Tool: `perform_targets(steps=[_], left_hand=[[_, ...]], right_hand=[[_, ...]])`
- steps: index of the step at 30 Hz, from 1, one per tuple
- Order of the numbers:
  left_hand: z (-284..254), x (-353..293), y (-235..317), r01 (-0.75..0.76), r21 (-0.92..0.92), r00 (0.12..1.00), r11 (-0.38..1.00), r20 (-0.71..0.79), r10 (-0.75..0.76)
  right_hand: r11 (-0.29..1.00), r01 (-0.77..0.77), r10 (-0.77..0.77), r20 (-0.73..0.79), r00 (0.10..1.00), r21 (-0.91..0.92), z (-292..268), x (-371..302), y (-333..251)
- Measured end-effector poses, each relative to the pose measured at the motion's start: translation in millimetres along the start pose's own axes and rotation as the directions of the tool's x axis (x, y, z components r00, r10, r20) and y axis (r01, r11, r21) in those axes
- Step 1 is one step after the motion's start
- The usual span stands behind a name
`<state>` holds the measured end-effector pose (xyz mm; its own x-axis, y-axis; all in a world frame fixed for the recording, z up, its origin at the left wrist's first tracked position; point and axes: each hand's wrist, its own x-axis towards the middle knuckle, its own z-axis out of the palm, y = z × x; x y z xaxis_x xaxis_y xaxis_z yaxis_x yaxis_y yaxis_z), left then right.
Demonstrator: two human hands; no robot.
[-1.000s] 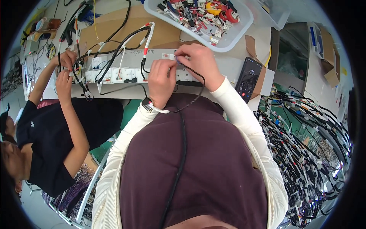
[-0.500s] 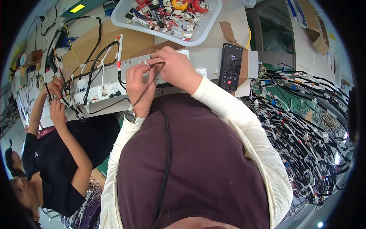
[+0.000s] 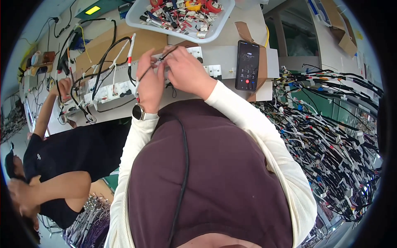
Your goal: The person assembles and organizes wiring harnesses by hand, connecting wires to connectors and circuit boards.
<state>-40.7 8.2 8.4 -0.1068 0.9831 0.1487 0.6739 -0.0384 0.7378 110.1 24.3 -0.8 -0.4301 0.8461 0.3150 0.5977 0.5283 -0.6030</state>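
A: What do we see in the 2 hands?

B: We see the left hand [image 3: 149,84] and the right hand [image 3: 188,74] close together, above the near edge of the desk [image 3: 251,16]. At their fingertips is a thin black cable [image 3: 168,53].

A: How do the fingers stand?

B: In both hands they are narrow, with the thumb near the fingers, and they pinch the cable. Which part each fingertip presses, we cannot tell; it is too small. 1 stretch of the cable passes over the right fingers, and 1 other crosses the left hand. On the left wrist we notice a watch [image 3: 138,112].

A: And what is around them?

B: Along the near edge of the desk, we find a row of white connector blocks [image 3: 118,90]. Loops of a black harness [image 3: 129,60] with red and white parts rise at its left. Farther from this edge, a translucent bin [image 3: 202,40] holds many small parts. Toward the right edge, a dark phone [image 3: 248,66] lies beside brown cardboard [image 3: 261,62].

A: Beyond the desk?

B: Past its right edge we see a large heap of cables [image 3: 331,149]. At the left, 1 co-worker [image 3: 78,142] in black has 1 hand near the harness.
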Motion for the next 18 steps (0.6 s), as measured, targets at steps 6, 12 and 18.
perform_targets(steps=[6, 12, 18], left_hand=[[-29.4, -56.0, -11.3, -0.282, 0.122, 0.953, 0.952, -0.082, 0.292], [-30.5, -134.2, -22.0, -0.111, 0.039, 0.986, 0.993, 0.129, 0.105], [-14.0, -136.8, 11.7, -0.063, -0.025, 0.879, 0.998, 0.472, 0.067]], right_hand=[[0.996, -0.03, -0.01, -0.414, 0.91, -0.089, -44.6, -111.2, 40.7], [0.907, -0.38, 0.132, -0.735, 0.665, -0.181, -81.7, -197.2, 140.1], [0.873, -0.244, 0.094, -0.344, 0.934, -0.423, -81.6, -218.0, 158.7]])
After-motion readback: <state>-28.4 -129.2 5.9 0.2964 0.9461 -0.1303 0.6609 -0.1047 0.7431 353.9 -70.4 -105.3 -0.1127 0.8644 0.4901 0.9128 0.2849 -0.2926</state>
